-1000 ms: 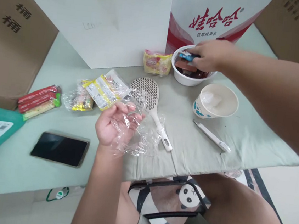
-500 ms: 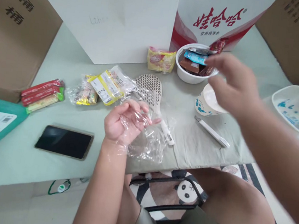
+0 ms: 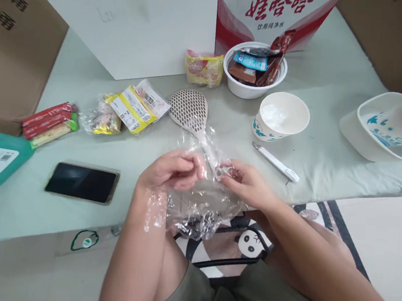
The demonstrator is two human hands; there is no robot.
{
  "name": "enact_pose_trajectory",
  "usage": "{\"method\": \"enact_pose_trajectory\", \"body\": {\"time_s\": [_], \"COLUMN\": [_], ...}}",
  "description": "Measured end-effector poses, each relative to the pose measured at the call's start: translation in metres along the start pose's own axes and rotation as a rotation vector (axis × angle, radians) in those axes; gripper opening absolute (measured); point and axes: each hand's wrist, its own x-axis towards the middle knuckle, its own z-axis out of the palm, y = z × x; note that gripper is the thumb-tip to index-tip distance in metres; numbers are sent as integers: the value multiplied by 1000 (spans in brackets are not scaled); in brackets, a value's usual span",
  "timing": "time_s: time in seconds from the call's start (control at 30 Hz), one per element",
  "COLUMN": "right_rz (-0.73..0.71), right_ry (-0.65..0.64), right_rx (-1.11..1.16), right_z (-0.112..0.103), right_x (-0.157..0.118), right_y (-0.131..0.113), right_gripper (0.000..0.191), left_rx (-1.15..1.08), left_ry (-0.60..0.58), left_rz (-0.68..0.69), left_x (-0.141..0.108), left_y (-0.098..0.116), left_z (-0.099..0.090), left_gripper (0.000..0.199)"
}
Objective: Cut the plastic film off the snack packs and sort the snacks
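Observation:
Between my two hands hangs a crumpled sheet of clear plastic film [image 3: 204, 201], its lower end over the table's front edge. My left hand [image 3: 173, 169] has curled fingers closed on the film, and some of it clings to the wrist. The film's other side is pinched by the thumb and fingers of my right hand [image 3: 248, 182]. Just beyond them lies a pale skimmer [image 3: 189, 111], its handle partly behind the film. A white box cutter [image 3: 278, 164] and a paper cup [image 3: 260, 129] with crumpled clear plastic inside are to the right.
A white bowl [image 3: 243, 91] of wrapped snacks stands at the back, beside a yellow packet [image 3: 204, 70]. Further left are more snack packets [image 3: 133, 110], red sticks [image 3: 48, 122] and a phone [image 3: 81, 182]. Boxes [image 3: 156, 26] wall the back; a white container [image 3: 363, 139] stands right.
My right hand has come down from near the bowl and cup to the film and pinches it. My left hand's fingers have curled in further. The camera view has shifted slightly.

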Motion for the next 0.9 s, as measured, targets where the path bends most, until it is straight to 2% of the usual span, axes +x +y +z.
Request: {"method": "enact_pose_trajectory", "body": {"time_s": [0.03, 0.1, 0.17, 0.3, 0.37, 0.43, 0.53, 0.63, 0.73, 0.8, 0.9], "right_rz": [-27, -86, -101, -77, -73, -67, -80, -148, -166, -132, -97], "right_ry": [20, 120, 249, 479, 564, 609, 642, 660, 573, 478, 348], "right_rx": [-9, -1, 55, 308, 400, 434, 446, 486, 572, 566, 444], "right_z": [-2, -9, -17, -30, -33, -35, -35, -35, -36, -35, -31], "right_x": [0, -2, -4, -5, -5, -5, -5, -3, -3, -4, -10], "right_y": [-2, -3, -2, 5, 8, 10, 11, 11, 12, 14, 18], "right_gripper": [34, 27, 30, 41, 44, 44, 43, 39, 33, 47, 88], "left_rx": [7, 32, 78, 182, 236, 279, 265, 294, 350, 312, 262], "left_ry": [31, 144, 306, 612, 731, 815, 840, 757, 734, 810, 939], "left_rz": [36, 89, 83, -28, -45, -3, 64, -30, -80, 7, 161], "left_x": [1, 3, 4, 9, 12, 15, 14, 10, 9, 13, 18], "left_y": [2, 8, 15, 22, 20, 16, 12, 10, 8, 5, 3], "left_z": [-2, -5, -6, -5, -5, -6, -6, -3, 0, 1, 1], "left_gripper": [27, 33, 39, 51, 51, 48, 38, 37, 33, 29, 22]}}
